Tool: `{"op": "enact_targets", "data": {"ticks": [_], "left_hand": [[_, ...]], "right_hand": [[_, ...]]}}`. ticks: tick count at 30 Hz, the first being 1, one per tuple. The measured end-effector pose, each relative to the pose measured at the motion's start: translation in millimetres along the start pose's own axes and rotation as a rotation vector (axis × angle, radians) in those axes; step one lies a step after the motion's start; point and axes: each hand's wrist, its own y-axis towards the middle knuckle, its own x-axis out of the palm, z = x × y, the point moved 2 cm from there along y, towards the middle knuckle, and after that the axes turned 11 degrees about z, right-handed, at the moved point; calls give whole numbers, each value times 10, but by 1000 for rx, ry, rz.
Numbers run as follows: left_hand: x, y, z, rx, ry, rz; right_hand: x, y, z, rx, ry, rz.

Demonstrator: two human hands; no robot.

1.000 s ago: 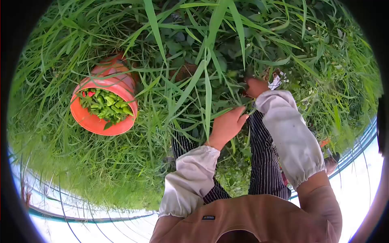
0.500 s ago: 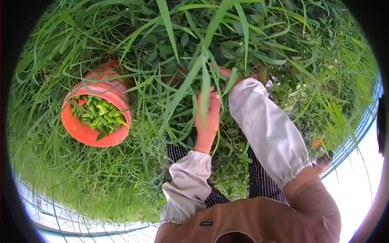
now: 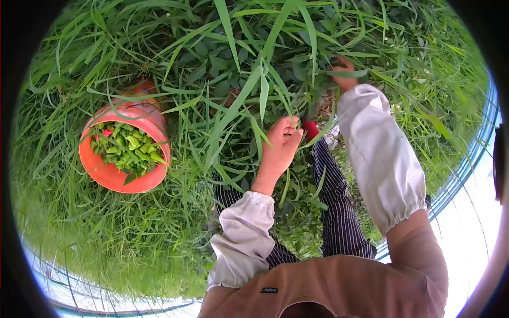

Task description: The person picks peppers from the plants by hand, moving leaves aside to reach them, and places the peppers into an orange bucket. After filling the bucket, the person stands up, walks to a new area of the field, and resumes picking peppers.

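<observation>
My left hand (image 3: 281,144) is in the grass between my knees. Its fingers are curled in with the thumb against them; whatever they hold is too small to make out. Farther out to the right, my right hand (image 3: 345,74) reaches among broad-leaved green plants (image 3: 297,66), its fingers bent and partly covered by leaves. What lies in its grip is hidden. An orange-red bucket (image 3: 99,176) leans in the grass to the left, apart from both hands. Green peppers (image 3: 135,148) fill much of it, with a red pepper (image 3: 108,130) near the top.
Long grass blades (image 3: 263,95) hang in front of the hands. My striped trouser leg (image 3: 339,212) and a red shoe (image 3: 310,129) are just below and between them. Tall grass (image 3: 132,233) surrounds the bucket. A pale blue edge (image 3: 466,169) curves along the right.
My right hand has moved from near the left hand outward to the right. My left hand has shifted slightly right and turned, its fingers curled. My right leg and red shoe now show more.
</observation>
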Motion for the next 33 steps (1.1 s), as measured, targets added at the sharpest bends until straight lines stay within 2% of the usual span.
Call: {"op": "enact_targets", "data": {"ticks": [2, 3, 4, 7, 9, 11, 13, 15, 17, 21, 22, 24, 25, 27, 28, 29, 30, 32, 33], "left_hand": [[-7, -1, -19, -14, 89, -33], [-3, -7, -43, -21, 176, -74], [8, -9, -61, -48, 143, -99], [22, -13, -32, -47, 202, -102], [25, 8, -36, -43, 187, -90], [21, 28, -29, -3, 168, -32], [37, 45, -57, -5, 130, -26], [45, 71, -82, 31, 111, -10], [44, 102, -118, 54, 134, 5], [24, 88, -132, 88, 271, 16], [30, 69, -128, 88, 355, -10], [31, 38, -127, 83, 460, -23], [30, 37, -121, 83, 562, -35], [-9, 107, -161, 14, 500, -15], [-93, 153, -234, -91, 158, 146], [-177, 186, -316, -191, -186, 303], [-255, 220, -226, -252, -335, 423], [-400, 242, -120, -402, -587, 608], [-429, 231, -163, -406, -584, 615]], "right_hand": [[234, 94, -98, -241, -347, 249], [278, 62, -179, -233, -345, 240], [305, 26, -300, -270, -617, 179], [369, -94, -626, -181, -751, 212], [318, -285, -814, -587, -1036, 144], [235, -316, -828, -566, -988, 146], [162, -380, -920, -497, -1158, 130], [148, -349, -901, -532, -1202, 164], [90, -315, -819, -91, -762, 110], [74, -340, -841, 26, -723, -11], [153, -521, -933, 156, -735, -13], [372, -841, -1315, 113, -755, -204], [510, -946, -1510, -62, -756, -394], [761, -1125, -1329, -46, -284, -475], [930, -1210, -1204, 24, -110, -429], [978, -1207, -1082, 27, -107, -430], [1042, -1157, -903, 158, -311, -572], [1145, -1172, -286, 293, -514, -716], [1149, -1262, 238, 92, -760, -714]]}}
